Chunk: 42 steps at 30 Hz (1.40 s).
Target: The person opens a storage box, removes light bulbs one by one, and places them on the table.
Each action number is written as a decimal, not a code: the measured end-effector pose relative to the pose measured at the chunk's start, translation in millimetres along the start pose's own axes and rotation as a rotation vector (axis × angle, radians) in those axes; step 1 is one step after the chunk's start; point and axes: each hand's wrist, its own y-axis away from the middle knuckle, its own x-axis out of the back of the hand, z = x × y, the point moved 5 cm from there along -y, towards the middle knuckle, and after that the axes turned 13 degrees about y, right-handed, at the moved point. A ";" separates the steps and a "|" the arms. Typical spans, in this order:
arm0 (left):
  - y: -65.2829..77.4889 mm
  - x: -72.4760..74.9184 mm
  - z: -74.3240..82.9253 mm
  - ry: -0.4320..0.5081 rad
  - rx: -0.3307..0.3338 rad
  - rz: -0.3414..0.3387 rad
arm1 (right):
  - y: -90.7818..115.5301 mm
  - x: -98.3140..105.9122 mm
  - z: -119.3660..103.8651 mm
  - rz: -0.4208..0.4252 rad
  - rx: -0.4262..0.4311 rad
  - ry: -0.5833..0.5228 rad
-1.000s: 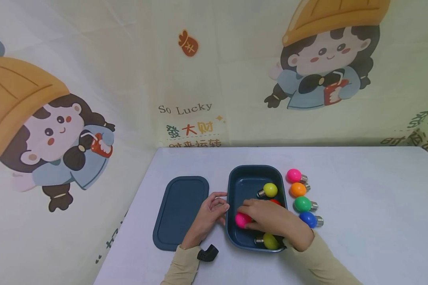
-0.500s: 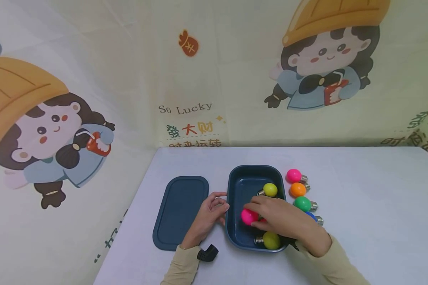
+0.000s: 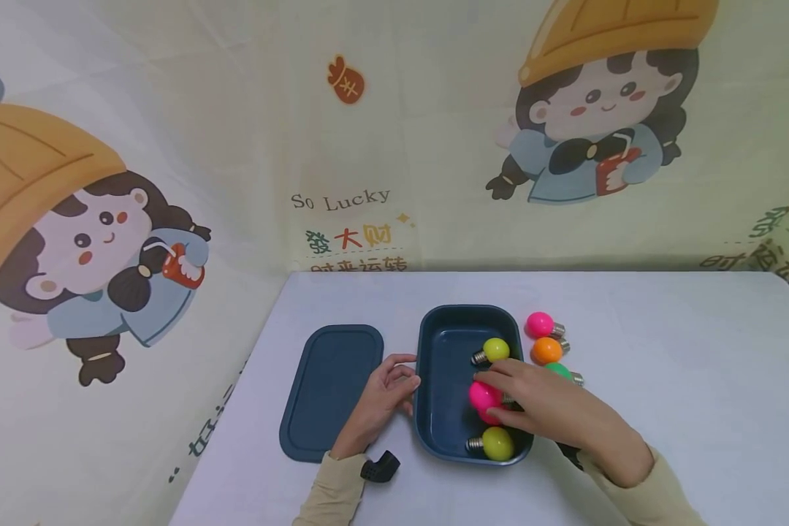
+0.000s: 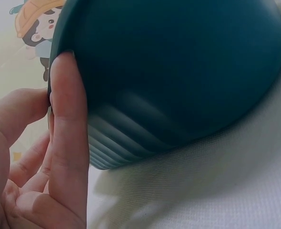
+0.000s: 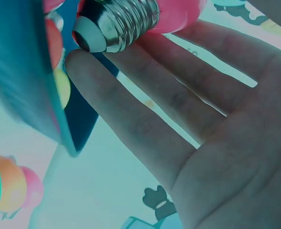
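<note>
A dark blue rectangular box [image 3: 443, 394] stands on the table. My right hand [image 3: 532, 398] pinches a pink light bulb [image 3: 484, 395] by its globe over the right half of the box; its metal screw base [image 5: 131, 24] points along my fingers in the right wrist view. Just below it a second pinkish bulb [image 3: 489, 416] shows partly. A yellow bulb [image 3: 496, 349] lies at the far right inside and an olive-yellow bulb [image 3: 498, 443] at the near right. A red bulb [image 5: 55, 43] peeks over the wall. With relaxed fingers, my left hand [image 3: 383, 394] touches the box's left rim.
Left of the box lies a flat dark blue lid [image 3: 332, 394]. Along the box's right side, pink [image 3: 540, 324], orange [image 3: 547, 351] and green [image 3: 558, 370] bulbs lie in a row. A patterned cloth [image 3: 434, 146] hangs behind the table.
My right hand has moved right across the box, carrying the pink bulb with it. Its arm now covers the blue bulb on the table. My left hand has stayed at the rim.
</note>
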 end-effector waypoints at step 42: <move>-0.1 0.3 0.3 0.001 0.009 0.008 | 71.1 -8.6 43.5 -0.107 -0.315 0.039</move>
